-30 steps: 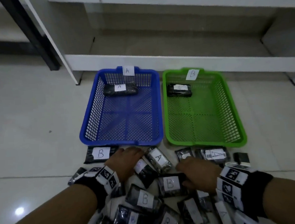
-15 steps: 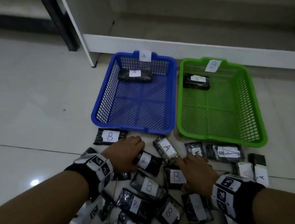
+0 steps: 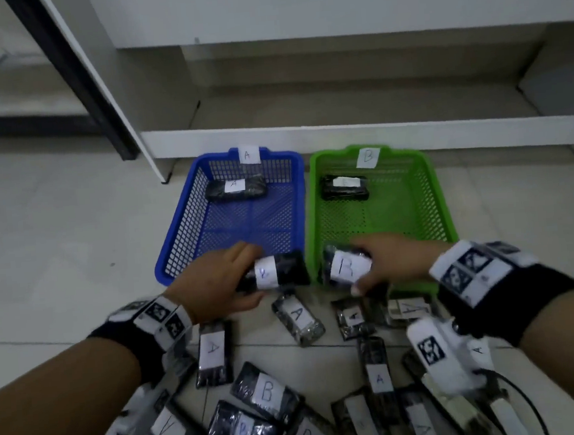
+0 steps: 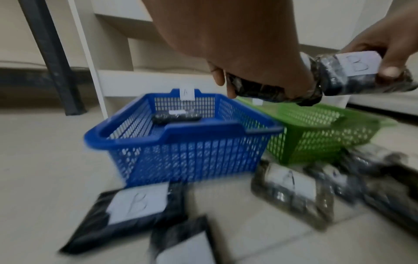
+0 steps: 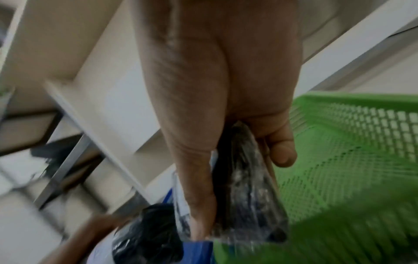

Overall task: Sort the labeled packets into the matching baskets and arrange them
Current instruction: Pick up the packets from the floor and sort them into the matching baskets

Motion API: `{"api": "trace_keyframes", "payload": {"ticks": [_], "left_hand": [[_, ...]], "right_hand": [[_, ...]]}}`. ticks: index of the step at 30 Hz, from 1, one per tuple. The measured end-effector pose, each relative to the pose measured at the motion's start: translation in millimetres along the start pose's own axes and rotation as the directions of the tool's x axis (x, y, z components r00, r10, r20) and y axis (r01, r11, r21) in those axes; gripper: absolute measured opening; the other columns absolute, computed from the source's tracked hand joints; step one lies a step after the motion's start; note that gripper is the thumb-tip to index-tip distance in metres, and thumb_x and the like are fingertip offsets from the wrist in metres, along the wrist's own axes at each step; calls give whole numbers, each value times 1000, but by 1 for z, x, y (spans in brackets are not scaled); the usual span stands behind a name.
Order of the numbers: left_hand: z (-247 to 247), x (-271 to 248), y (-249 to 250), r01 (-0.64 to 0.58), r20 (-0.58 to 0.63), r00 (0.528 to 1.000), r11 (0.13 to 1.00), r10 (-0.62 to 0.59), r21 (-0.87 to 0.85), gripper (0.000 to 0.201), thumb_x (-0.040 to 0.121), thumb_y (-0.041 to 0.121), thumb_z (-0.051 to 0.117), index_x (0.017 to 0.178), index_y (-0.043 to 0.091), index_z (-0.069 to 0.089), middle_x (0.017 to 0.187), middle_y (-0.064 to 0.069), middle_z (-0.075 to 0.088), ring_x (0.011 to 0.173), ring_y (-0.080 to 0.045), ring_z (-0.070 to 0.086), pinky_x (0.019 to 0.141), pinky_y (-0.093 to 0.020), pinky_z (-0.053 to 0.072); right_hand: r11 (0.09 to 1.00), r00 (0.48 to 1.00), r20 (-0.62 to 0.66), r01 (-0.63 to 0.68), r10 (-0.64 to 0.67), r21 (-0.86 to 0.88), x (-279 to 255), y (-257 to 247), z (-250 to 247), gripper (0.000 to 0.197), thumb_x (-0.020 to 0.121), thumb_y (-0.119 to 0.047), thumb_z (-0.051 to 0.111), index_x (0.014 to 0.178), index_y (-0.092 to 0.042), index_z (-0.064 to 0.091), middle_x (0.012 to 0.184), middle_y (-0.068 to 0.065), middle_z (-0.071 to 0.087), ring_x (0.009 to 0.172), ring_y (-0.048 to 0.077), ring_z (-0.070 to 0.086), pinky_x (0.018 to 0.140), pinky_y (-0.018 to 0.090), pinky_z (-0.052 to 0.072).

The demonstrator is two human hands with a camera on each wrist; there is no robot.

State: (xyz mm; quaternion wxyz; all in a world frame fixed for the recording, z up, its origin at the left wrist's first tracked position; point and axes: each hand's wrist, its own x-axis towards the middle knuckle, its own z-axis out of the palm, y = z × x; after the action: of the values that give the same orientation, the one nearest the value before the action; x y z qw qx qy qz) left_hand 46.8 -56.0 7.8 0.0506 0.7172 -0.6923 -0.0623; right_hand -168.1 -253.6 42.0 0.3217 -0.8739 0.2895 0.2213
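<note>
My left hand [image 3: 236, 283] grips a dark packet [image 3: 276, 273] with a white B label, raised over the near right corner of the blue basket [image 3: 181, 239] tagged A. My right hand [image 3: 382, 264] holds another B packet [image 3: 346, 266] over the near left rim of the green basket [image 3: 446, 204] tagged B. The left wrist view shows both held packets [image 4: 260, 89] [image 4: 353, 75] side by side above the baskets. Each basket has one packet at its far end: an A packet [image 3: 235, 188] in blue, a packet [image 3: 343, 187] in green. Several packets labeled A or B [image 3: 266, 392] lie on the floor.
A white shelf unit [image 3: 340, 130] stands right behind the baskets, with a dark post [image 3: 72, 76] at far left. Pale floor tiles [image 3: 57, 235] stretch to the left of the blue basket. A white device with a cable [image 3: 440, 356] hangs under my right wrist.
Both hands have lifted off the floor pile, each now holding a B packet, and moved forward to the baskets' near edges. The head view has tilted up.
</note>
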Motion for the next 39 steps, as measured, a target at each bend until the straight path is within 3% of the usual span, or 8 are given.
{"api": "trace_keyframes", "payload": {"ticks": [5, 11, 14, 20, 25, 31, 35, 39], "left_hand": [[-18, 82, 19, 152, -55, 987, 988, -153, -17, 48, 78, 44, 66, 116, 20, 48, 105, -3, 57, 83, -24, 59, 69, -34, 47], [10, 164, 60, 304, 42, 951, 951, -306, 54, 49, 82, 46, 63, 118, 17, 46, 109, -8, 61, 98, -29, 59, 82, -38, 47], [34, 185, 80, 334, 134, 933, 942, -335, 29, 51, 83, 42, 65, 120, 14, 44, 115, -10, 59, 103, -29, 58, 82, -39, 48], [76, 192, 101, 320, 183, 919, 931, -350, 176, 62, 82, 52, 61, 125, 11, 43, 121, -10, 56, 110, -27, 54, 88, -36, 44], [95, 180, 101, 313, 322, 877, 932, -357, 182, 61, 82, 42, 66, 127, 9, 41, 127, -11, 52, 113, -29, 53, 89, -38, 46], [94, 177, 101, 236, 303, 906, 948, -295, 215, 52, 84, 38, 64, 122, 9, 44, 123, -10, 54, 109, -29, 55, 85, -36, 45], [88, 174, 96, 183, 282, 931, 964, -234, 195, 53, 88, 45, 56, 127, 12, 43, 128, -9, 50, 117, -29, 49, 96, -38, 39], [74, 156, 97, 21, 119, 993, 998, -28, 58, 46, 91, 37, 49, 132, 17, 42, 127, -5, 51, 117, -25, 48, 100, -36, 32]], "right_hand": [[895, 934, -275, -90, 228, 437, -3, 50, -38, 37, 83, -17, 68, 109, -15, 41, 86, -2, 57, 70, 15, 56, 52, 24, 44], [811, 792, -400, -192, 461, 553, 10, 111, -30, 43, 79, -11, 68, 114, -6, 43, 113, 20, 59, 94, 38, 61, 81, 50, 54], [792, 753, -441, -171, 489, 587, 20, 125, -24, 58, 78, -7, 69, 126, -8, 36, 118, 22, 57, 97, 40, 60, 82, 51, 53], [890, 811, -496, -62, 309, 452, 42, 123, -6, 38, 88, -2, 49, 125, -13, 43, 112, 18, 60, 83, 28, 55, 65, 29, 40], [894, 799, -535, -6, 275, 449, 63, 122, 8, 33, 90, -2, 49, 122, -6, 42, 108, 18, 61, 84, 28, 58, 68, 36, 47], [817, 796, -368, -253, 480, 518, 80, 128, 27, 41, 93, -7, 49, 128, 5, 30, 120, 26, 52, 106, 36, 55, 78, 38, 42], [876, 801, -354, -438, 482, 202, 95, 143, 36, 57, 88, -18, 58, 134, 5, 33, 133, 24, 43, 119, 37, 46, 96, 38, 40], [910, 860, -304, -361, 410, 203, 102, 150, 38, 16, 91, -18, 48, 78, -8, 45, 77, 12, 47, 66, 23, 48, 54, 27, 36]]}}
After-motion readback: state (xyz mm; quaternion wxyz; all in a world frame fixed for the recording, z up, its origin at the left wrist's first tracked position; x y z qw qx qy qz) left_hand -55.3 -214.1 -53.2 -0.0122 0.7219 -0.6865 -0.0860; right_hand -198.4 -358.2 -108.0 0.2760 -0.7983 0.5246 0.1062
